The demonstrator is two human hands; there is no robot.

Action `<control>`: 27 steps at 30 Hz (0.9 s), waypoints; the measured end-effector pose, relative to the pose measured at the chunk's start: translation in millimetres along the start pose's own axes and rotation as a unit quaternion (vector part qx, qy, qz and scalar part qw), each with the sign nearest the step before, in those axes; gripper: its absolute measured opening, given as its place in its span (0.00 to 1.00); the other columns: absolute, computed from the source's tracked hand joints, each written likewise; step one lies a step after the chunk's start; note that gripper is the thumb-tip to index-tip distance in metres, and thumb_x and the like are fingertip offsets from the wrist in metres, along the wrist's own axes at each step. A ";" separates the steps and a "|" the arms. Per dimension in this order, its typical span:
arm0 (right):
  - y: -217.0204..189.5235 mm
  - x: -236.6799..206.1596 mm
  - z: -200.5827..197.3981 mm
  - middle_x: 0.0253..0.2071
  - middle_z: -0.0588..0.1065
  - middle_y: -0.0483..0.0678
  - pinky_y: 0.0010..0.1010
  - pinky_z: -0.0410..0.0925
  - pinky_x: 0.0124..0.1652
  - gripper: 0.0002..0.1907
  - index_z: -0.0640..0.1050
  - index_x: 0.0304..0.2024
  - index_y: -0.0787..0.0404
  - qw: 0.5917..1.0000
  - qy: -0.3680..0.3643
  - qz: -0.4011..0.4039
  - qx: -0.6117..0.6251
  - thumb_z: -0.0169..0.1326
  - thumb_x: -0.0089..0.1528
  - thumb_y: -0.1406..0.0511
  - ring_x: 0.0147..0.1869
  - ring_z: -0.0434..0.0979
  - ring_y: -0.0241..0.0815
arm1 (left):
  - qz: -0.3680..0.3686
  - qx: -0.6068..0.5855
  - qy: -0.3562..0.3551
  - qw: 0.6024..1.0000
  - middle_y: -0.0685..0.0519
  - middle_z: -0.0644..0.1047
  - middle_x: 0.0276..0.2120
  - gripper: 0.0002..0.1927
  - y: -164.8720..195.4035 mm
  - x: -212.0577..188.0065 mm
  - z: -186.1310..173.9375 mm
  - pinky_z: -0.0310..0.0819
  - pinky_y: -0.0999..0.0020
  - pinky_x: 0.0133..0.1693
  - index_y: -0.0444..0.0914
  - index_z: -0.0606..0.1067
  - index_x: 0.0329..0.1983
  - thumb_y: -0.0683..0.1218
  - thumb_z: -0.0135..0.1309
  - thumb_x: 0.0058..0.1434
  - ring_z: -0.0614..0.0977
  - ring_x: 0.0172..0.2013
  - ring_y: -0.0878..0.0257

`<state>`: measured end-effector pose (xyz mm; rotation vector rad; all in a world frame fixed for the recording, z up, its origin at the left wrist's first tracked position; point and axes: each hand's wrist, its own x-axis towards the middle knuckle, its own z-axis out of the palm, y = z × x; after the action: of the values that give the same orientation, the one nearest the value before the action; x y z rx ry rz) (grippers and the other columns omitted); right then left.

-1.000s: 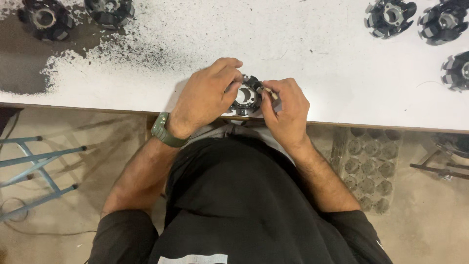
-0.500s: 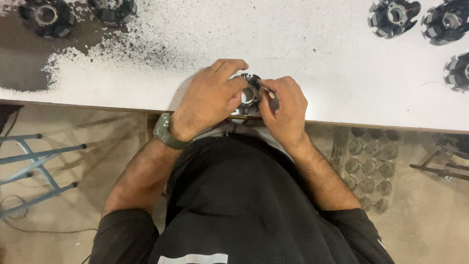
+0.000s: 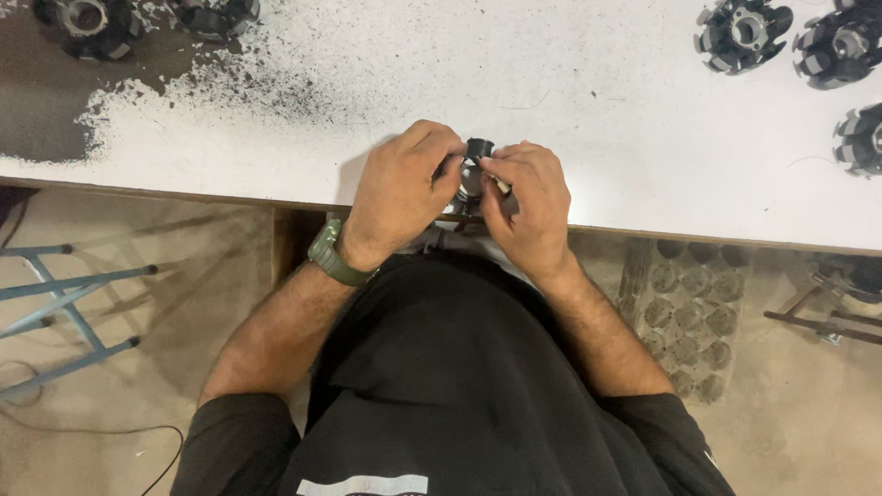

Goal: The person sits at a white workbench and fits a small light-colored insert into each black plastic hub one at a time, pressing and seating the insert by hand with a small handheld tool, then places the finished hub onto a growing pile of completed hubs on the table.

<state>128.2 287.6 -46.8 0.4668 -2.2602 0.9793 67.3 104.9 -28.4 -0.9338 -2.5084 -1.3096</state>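
Hands both pinched round one small black metal part [image 3: 474, 170] at the table [image 3: 597, 138] edge, left hand [image 3: 402, 188] and right hand [image 3: 524, 197] fingertips gripping it. Five similar finned hubs [image 3: 742, 32] sit further back.

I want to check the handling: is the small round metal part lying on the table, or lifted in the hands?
Cannot tell: left hand and right hand cover most of the part at the table edge.
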 end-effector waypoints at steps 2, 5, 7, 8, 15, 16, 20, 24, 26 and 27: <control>0.2 -0.4 1.8 0.44 0.76 0.51 0.42 0.72 0.55 0.18 0.76 0.48 0.63 1.000 -0.003 0.003 -0.011 0.61 0.58 0.80 0.54 0.78 0.53 | -0.001 0.004 0.000 1.000 0.48 0.79 0.41 0.07 -3.3 -2.5 2.0 0.76 0.54 0.39 0.36 0.76 0.43 0.39 0.57 0.62 0.82 0.38 0.48; 1.0 -0.5 2.4 0.43 0.76 0.51 0.42 0.72 0.53 0.18 0.76 0.48 0.63 1.000 -0.011 -0.003 -0.020 0.61 0.58 0.80 0.54 0.78 0.53 | 0.003 0.040 0.001 0.999 0.48 0.79 0.42 0.10 -7.5 -5.7 7.0 0.76 0.54 0.41 0.35 0.75 0.45 0.38 0.56 0.60 0.82 0.40 0.48; 0.5 -0.1 2.5 0.44 0.75 0.51 0.42 0.72 0.53 0.18 0.76 0.48 0.63 1.000 -0.011 -0.012 -0.018 0.62 0.58 0.80 0.55 0.78 0.53 | 0.025 0.075 0.011 0.997 0.47 0.77 0.43 0.12 -8.2 -7.4 10.1 0.76 0.54 0.42 0.35 0.74 0.45 0.37 0.56 0.58 0.81 0.41 0.48; -0.5 -0.1 2.5 0.44 0.75 0.51 0.42 0.72 0.54 0.18 0.76 0.48 0.62 1.000 -0.008 -0.017 -0.014 0.62 0.58 0.80 0.55 0.78 0.52 | 0.043 0.091 0.020 0.995 0.47 0.76 0.43 0.13 -7.9 -8.3 11.3 0.76 0.54 0.43 0.35 0.73 0.45 0.38 0.56 0.56 0.81 0.42 0.48; -5.8 4.9 6.8 0.44 0.75 0.50 0.41 0.71 0.51 0.19 0.76 0.48 0.62 0.999 -0.014 -0.013 -0.037 0.63 0.58 0.80 0.55 0.78 0.52 | 0.068 0.102 0.055 0.991 0.46 0.73 0.42 0.15 -14.8 -15.5 20.3 0.76 0.55 0.45 0.34 0.71 0.46 0.38 0.57 0.55 0.79 0.43 0.48; -5.3 4.5 7.2 0.44 0.75 0.50 0.41 0.71 0.51 0.19 0.77 0.48 0.62 0.999 -0.019 -0.014 -0.045 0.63 0.57 0.80 0.55 0.78 0.53 | 0.065 0.103 0.057 0.991 0.46 0.73 0.43 0.15 -17.5 -17.2 23.6 0.76 0.55 0.45 0.34 0.71 0.47 0.38 0.57 0.56 0.79 0.44 0.48; 1.6 -5.7 3.6 0.45 0.76 0.51 0.42 0.70 0.52 0.19 0.77 0.47 0.60 0.995 -0.048 -0.005 -0.084 0.64 0.56 0.79 0.54 0.77 0.54 | 0.066 0.098 0.027 0.993 0.45 0.74 0.46 0.14 -19.7 -25.2 31.3 0.77 0.57 0.45 0.33 0.71 0.46 0.38 0.57 0.57 0.80 0.43 0.51; 33.0 -15.9 -19.2 0.49 0.76 0.50 0.42 0.69 0.56 0.16 0.78 0.51 0.62 0.992 -0.044 0.004 -0.120 0.63 0.63 0.78 0.57 0.76 0.50 | 0.068 0.100 0.012 0.993 0.48 0.75 0.57 0.08 -27.4 -16.6 -8.9 0.78 0.61 0.52 0.41 0.73 0.46 0.42 0.58 0.66 0.81 0.50 0.58; 60.7 -18.5 -47.0 0.50 0.76 0.49 0.40 0.68 0.56 0.12 0.77 0.53 0.63 0.980 -0.035 0.030 -0.194 0.63 0.69 0.76 0.56 0.75 0.46 | 0.054 0.200 0.107 0.972 0.44 0.71 0.60 0.20 -49.1 -3.2 -53.1 0.74 0.51 0.62 0.37 0.70 0.57 0.49 0.62 0.68 0.75 0.61 0.50; 73.8 -21.1 -61.3 0.48 0.75 0.49 0.39 0.67 0.54 0.10 0.77 0.52 0.64 0.966 -0.023 0.058 -0.251 0.63 0.71 0.75 0.52 0.74 0.45 | -0.012 0.207 0.120 0.971 0.42 0.71 0.62 0.27 -63.8 4.6 -76.0 0.74 0.53 0.62 0.35 0.67 0.65 0.52 0.64 0.72 0.73 0.63 0.52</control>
<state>129.1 383.7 -67.2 0.1372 -2.4839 0.4173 15.3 20.4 -24.4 -0.6127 -2.4644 -0.7941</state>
